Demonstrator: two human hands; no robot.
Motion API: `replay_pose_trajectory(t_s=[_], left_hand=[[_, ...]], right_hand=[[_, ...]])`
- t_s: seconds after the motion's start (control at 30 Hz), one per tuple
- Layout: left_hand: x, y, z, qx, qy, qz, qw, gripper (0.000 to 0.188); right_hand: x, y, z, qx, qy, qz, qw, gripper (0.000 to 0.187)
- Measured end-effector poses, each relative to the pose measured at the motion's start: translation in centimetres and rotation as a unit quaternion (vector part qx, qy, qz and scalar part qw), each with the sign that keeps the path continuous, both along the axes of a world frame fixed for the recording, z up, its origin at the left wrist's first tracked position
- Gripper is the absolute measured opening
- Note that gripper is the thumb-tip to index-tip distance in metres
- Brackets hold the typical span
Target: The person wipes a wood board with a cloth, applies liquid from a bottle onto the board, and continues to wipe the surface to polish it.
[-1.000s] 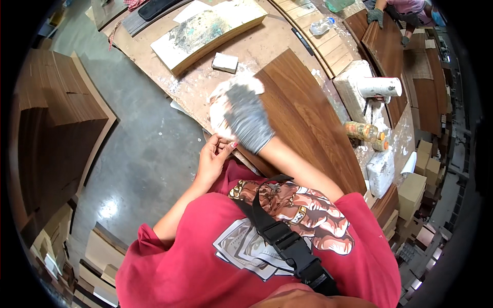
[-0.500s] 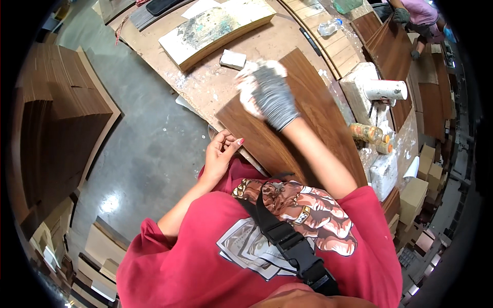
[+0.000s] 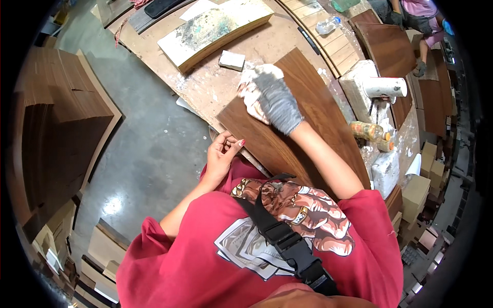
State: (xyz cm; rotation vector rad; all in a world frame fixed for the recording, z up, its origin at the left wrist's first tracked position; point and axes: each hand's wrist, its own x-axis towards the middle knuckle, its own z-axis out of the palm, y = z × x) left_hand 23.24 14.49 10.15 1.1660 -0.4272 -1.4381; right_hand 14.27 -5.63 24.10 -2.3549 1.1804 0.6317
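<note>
Two hands we see at one brown wood-grain panel (image 3: pixel 328 128), which lies on the workbench (image 3: pixel 197 87) in the centre of the frame, its one corner pointing to the top. Our right hand (image 3: pixel 278 100), in a grey glove, holds a crumpled white cloth (image 3: pixel 250 95) with brownish stains. Its fingers are bent over this cloth, which lies at the upper left edge of the panel; how tightly they press, we cannot tell. Our left hand (image 3: pixel 222 153) is bare and stands lower left of the cloth, near the left edge of the panel. Its fingers are curled, with the thumb close to them; whether they pinch the edge, we cannot tell.

Just above the cloth we find a small white block (image 3: pixel 232 60), and behind it, at the upper centre, a stained pale beam (image 3: pixel 215 32). To the right of the beam we notice a black marker (image 3: pixel 308 41) and a clear plastic bottle (image 3: pixel 328 25) with blue cap. At the upper right, a co-worker's gloved hand (image 3: pixel 419 68) is near other brown boards (image 3: pixel 385 43).
</note>
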Motion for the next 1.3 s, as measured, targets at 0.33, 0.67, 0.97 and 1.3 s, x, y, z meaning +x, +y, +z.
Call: replay_pose_trajectory(t_s=[0.33, 0.67, 0.97, 1.3], left_hand=[[-0.5, 0.3, -0.2, -0.058, 0.034, 0.019, 0.998, 0.030], [-1.0, 0.7, -0.5, -0.017, -0.007, -0.003, 1.000, 0.023], [0.0, -0.2, -0.1, -0.011, 0.036, -0.060, 0.998, 0.023], [0.9, -0.4, -1.5, -0.042, 0.042, -0.076, 0.995, 0.024]], right_hand=[[-0.4, 8.0, -11.5, -0.196, -0.144, 0.073, 0.967, 0.067], [-7.5, -11.6, -10.7, -0.330, -0.034, -0.050, 0.942, 0.041], [-10.3, -14.8, -11.7, -0.229, -0.194, -0.080, 0.951, 0.035], [-4.8, 1.3, -11.0, -0.265, -0.100, -0.017, 0.959, 0.079]])
